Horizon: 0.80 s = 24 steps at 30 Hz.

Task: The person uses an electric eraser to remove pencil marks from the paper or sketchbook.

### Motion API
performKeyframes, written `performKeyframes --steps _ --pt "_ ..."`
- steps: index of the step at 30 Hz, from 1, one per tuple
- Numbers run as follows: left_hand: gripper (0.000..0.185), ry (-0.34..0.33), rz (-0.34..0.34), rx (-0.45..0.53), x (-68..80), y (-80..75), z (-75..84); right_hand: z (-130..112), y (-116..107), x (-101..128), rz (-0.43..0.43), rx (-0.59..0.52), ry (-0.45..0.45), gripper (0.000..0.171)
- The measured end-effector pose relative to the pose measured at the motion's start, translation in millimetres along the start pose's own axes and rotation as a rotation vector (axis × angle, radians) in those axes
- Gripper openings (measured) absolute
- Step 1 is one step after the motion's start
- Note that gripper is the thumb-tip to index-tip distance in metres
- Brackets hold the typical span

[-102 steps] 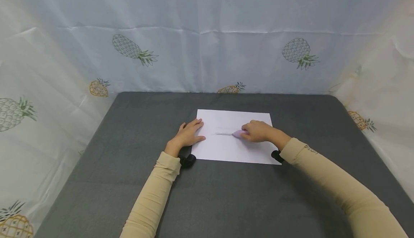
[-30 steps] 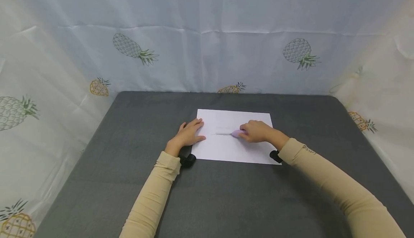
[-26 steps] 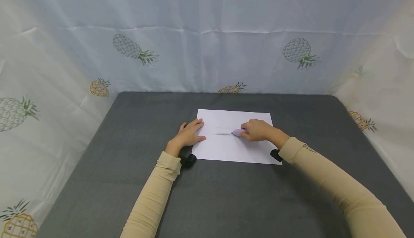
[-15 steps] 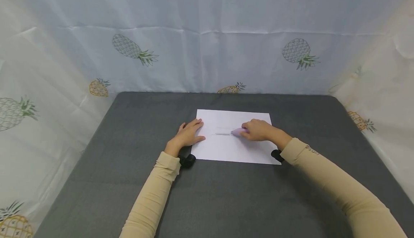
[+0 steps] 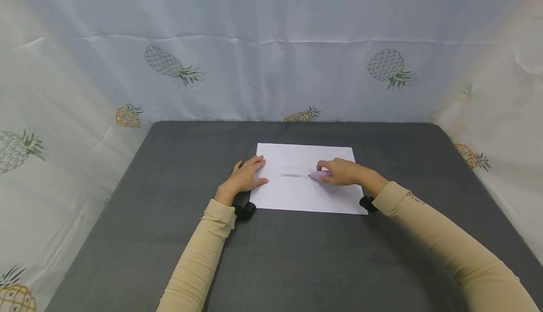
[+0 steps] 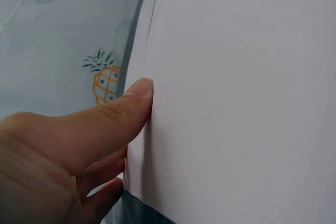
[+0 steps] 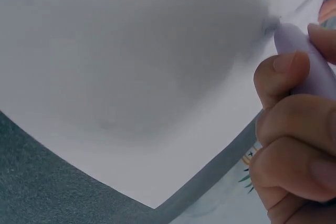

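A white sheet of paper (image 5: 297, 194) lies flat on the grey table (image 5: 271, 255), with a faint grey pencil line (image 5: 290, 175) across its middle. My right hand (image 5: 339, 173) grips a small pale purple eraser-like tool (image 5: 317, 175) whose tip rests on the sheet at the line's right end. In the right wrist view the purple tool (image 7: 302, 59) is held between thumb and curled fingers on the paper (image 7: 131, 66). My left hand (image 5: 248, 176) lies flat on the sheet's left edge; its thumb (image 6: 126, 103) presses the paper (image 6: 236, 103).
Pineapple-print cloth (image 5: 271, 43) hangs behind the table and along both sides. Black wrist-camera mounts sit under my left wrist (image 5: 244, 209) and my right wrist (image 5: 366, 203). Bare grey tabletop stretches in front of the sheet.
My right hand with the purple tool has slid a little to the right along the pencil line after rubbing back and forth. The left hand and the sheet have stayed put.
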<state>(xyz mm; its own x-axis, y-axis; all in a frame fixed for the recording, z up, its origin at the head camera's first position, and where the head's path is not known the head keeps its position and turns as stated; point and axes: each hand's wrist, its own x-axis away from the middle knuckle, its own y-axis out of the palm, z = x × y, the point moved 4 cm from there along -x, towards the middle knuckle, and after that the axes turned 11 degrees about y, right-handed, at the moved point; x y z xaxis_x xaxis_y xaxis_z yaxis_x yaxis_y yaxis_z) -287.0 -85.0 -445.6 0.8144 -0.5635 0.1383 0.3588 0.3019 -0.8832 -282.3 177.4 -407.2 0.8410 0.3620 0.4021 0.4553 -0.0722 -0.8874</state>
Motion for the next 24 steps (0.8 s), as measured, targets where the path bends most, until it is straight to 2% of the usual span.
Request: performKeyframes --steps 6,24 --pt "0.068 -0.005 0.001 -0.012 -0.2 0.2 -0.1 -1.8 -1.3 -0.9 0.025 0.021 -0.015 0.027" --pt "0.068 -0.014 0.008 -0.003 0.8 -1.2 2.7 -1.2 -2.9 -5.7 0.03 0.017 -0.034 0.028"
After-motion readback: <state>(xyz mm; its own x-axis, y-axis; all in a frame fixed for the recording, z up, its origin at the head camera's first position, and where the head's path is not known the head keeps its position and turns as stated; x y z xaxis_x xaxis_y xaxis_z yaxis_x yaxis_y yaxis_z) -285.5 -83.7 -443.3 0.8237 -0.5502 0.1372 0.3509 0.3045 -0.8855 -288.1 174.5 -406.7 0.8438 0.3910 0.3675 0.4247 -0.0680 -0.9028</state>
